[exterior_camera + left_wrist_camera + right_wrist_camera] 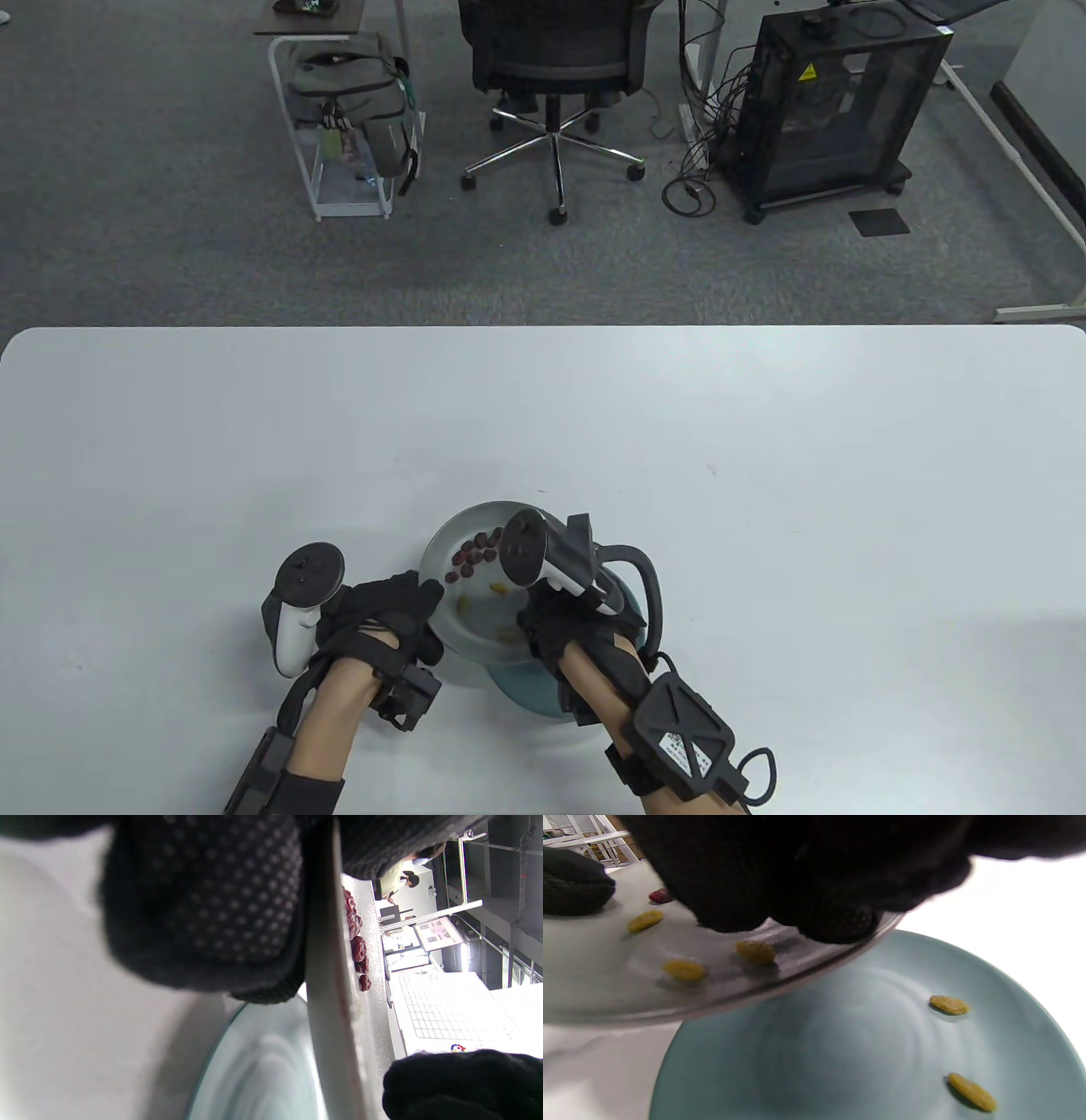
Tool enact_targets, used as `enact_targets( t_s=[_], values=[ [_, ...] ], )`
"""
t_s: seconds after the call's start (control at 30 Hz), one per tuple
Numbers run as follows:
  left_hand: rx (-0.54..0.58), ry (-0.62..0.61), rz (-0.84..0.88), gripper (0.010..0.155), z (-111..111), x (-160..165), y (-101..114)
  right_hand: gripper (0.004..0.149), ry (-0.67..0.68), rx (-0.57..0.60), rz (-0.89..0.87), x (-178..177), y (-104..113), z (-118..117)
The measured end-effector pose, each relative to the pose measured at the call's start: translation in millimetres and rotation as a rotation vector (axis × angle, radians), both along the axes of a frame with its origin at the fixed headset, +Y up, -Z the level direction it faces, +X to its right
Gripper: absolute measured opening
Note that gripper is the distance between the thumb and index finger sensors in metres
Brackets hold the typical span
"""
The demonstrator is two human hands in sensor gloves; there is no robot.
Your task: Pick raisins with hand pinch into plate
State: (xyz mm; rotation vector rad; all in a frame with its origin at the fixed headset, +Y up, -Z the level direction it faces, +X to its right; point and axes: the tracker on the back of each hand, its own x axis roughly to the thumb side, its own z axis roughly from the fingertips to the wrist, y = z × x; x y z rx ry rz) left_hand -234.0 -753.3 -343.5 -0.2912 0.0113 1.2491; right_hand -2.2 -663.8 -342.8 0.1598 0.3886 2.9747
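Observation:
A grey plate (454, 533) carries several dark red dried fruits (475, 552) and a few yellow raisins (501, 586). My left hand (416, 598) grips its left rim and holds it tilted over a teal plate (526, 688). The left wrist view shows the grey plate edge-on (326, 1005), red fruits (358, 948) on it and the teal plate (263, 1065) beneath. My right hand (543, 620) is over the grey plate's near right part. In the right wrist view its fingertips (835, 923) sit at the grey plate (594, 984) near three raisins (756, 952). Two raisins (949, 1004) lie on the teal plate (840, 1052). Whether the right fingers pinch a raisin is hidden.
The white table (764, 475) stretches wide around the plates. Beyond its far edge stand an office chair (556, 76), a rack with a backpack (352, 93) and a black cabinet (836, 102) on the floor.

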Motion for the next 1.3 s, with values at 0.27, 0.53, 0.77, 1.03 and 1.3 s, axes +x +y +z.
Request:
enact_targets(
  t_s=[0.27,0.53,0.77,1.03,1.3],
  values=[
    [0.0,-0.003,-0.009,0.052,0.0,0.7,0.3,0.049,0.002,-0.017,0.039,-3.8,-5.7,-1.8],
    [0.001,-0.006,0.002,0.052,-0.4,0.8,0.1,0.048,0.004,-0.016,0.083,-10.2,-7.0,-2.9],
    [-0.002,-0.002,0.009,0.052,-0.2,0.5,0.3,0.048,0.005,-0.015,0.096,-12.3,-6.6,-2.0],
    [-0.007,-0.006,0.014,0.051,-0.1,0.1,0.8,0.049,0.014,-0.038,0.064,-10.1,-4.8,-2.6],
    [-0.002,-0.005,0.017,0.052,-0.2,0.0,0.9,0.049,0.016,-0.018,0.1,-14.5,-7.5,-1.6]
  ],
)
